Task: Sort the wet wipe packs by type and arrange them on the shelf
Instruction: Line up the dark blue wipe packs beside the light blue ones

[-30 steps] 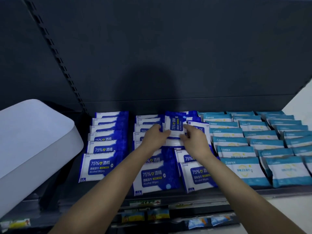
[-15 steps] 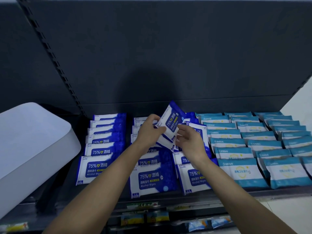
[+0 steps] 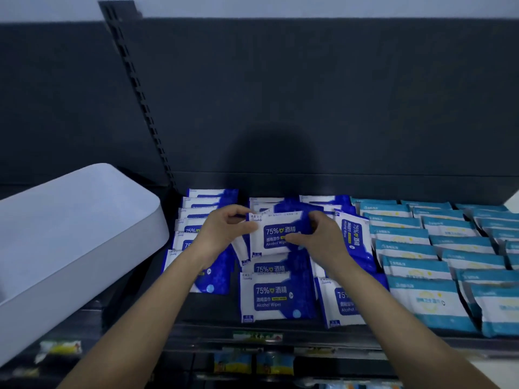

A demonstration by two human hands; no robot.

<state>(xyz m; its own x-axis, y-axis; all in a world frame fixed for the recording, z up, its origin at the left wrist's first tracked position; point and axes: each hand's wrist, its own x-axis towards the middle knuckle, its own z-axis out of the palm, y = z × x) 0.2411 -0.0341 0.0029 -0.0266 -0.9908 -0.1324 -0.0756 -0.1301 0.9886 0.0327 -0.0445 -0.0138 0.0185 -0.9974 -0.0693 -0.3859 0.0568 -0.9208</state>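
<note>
Blue wipe pack (image 3: 276, 233) pinched by left hand (image 3: 224, 231) and right hand (image 3: 323, 240) fingers (image 3: 316, 218).

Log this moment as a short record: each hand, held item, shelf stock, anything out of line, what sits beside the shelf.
left hand: pinches the left edge of the alcohol wipes pack
right hand: grips the same pack's right edge
held item: label up, over the middle blue column
blue packs: overlapping columns on the left and middle of the shelf
teal packs: overlapping columns on the right
out of line: sideways blue pack, right of the right hand
beside shelf: white bin, on the left
</note>
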